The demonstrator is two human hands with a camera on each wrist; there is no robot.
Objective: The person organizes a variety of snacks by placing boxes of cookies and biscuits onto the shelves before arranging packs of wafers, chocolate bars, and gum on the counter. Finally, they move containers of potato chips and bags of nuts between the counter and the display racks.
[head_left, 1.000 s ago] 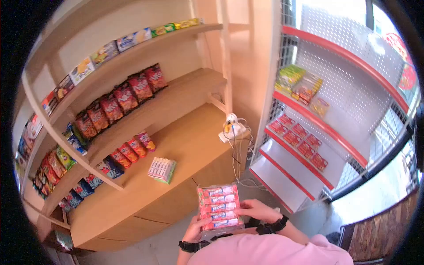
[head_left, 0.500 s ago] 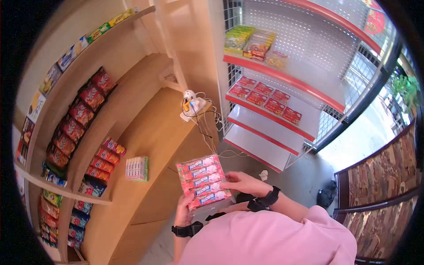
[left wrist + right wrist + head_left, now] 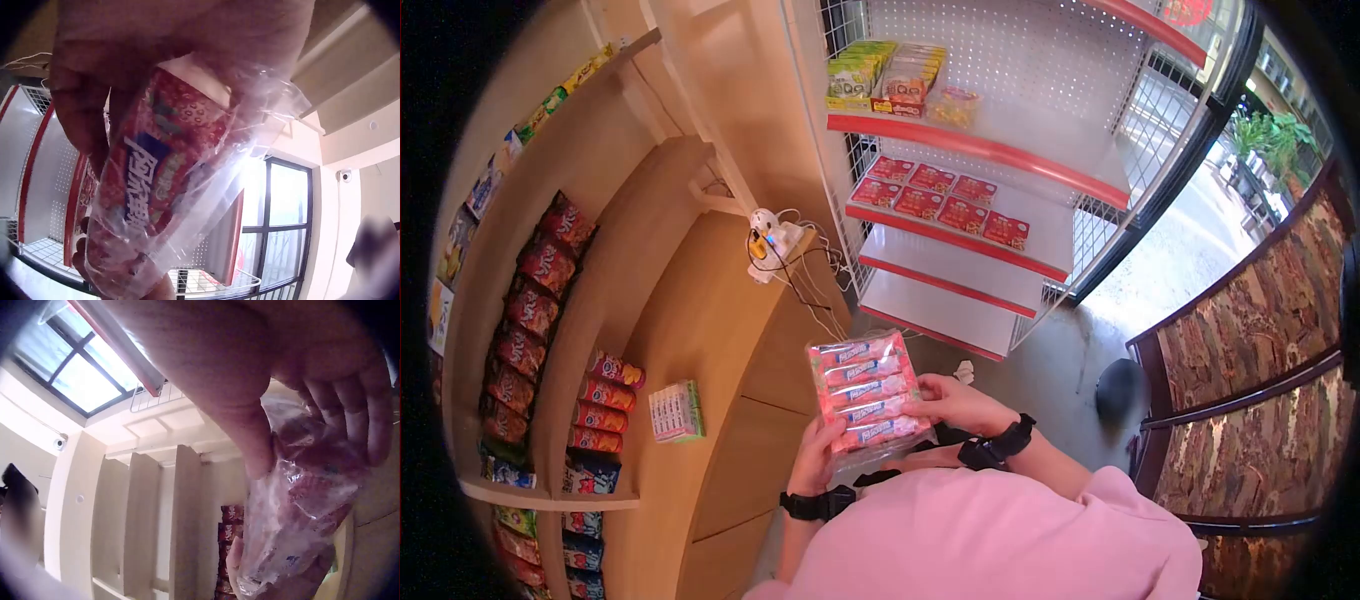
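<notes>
A clear-wrapped pack of strawberry candy rolls (image 3: 870, 392), pink and red with several rolls side by side, is held in front of the chest. The left hand (image 3: 813, 458) grips its lower left edge, thumb over the top face. On the right edge, the right hand (image 3: 962, 404) pinches it with the thumb on top and fingers beneath. Up close in the left wrist view, the candy pack (image 3: 162, 169) shows strawberry print and loose, shiny film. In the right wrist view, crinkled wrapping of the candy pack (image 3: 300, 500) lies between thumb and fingers.
A wooden shelf unit at left carries bagged snacks (image 3: 532, 305) and, on its counter, a small white-and-green pack (image 3: 677, 412). Ahead, a red-edged metal rack (image 3: 990, 150) holds red packets (image 3: 940, 205). A power strip with cables (image 3: 775, 250) sits at the counter's end.
The head view has turned right, bringing the metal rack to the middle and the wooden shelves to the left. Both hands keep hold of the candy pack.
</notes>
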